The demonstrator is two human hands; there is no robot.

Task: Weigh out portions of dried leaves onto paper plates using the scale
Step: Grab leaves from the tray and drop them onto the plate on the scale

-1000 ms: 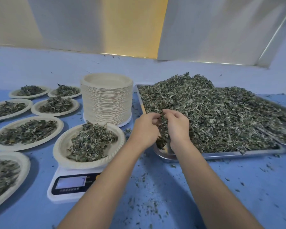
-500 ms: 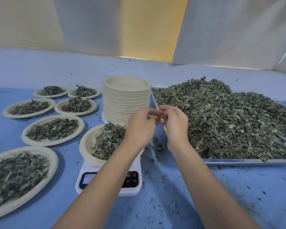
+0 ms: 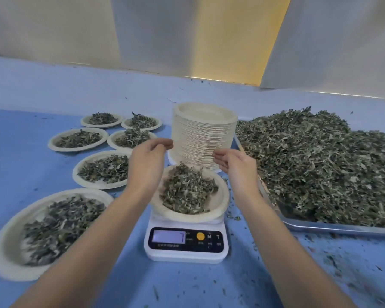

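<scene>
**Hands part over the scale**

A second ago we had both hands buried in the leaf pile (image 3: 320,165) at the near corner of the metal tray (image 3: 342,228). Half a second ago they were pressed together between tray and scale. Now they've swung left and come apart. The left hand (image 3: 149,162) and right hand (image 3: 236,163) hover on either side, above the paper plate (image 3: 223,197) on the digital scale (image 3: 186,254).

Both are loosely curled with palms facing each other, and we see nothing held in either. The portion of dried leaves (image 3: 188,192) sits heaped in that plate. The display (image 3: 168,236) is lit with a 7 at its right end; the other digits are too washed out to read.

Behind stands the stack of empty paper plates (image 3: 203,138), and six filled plates (image 3: 7,241) spread to the left on the blue worktop (image 3: 187,285).
</scene>
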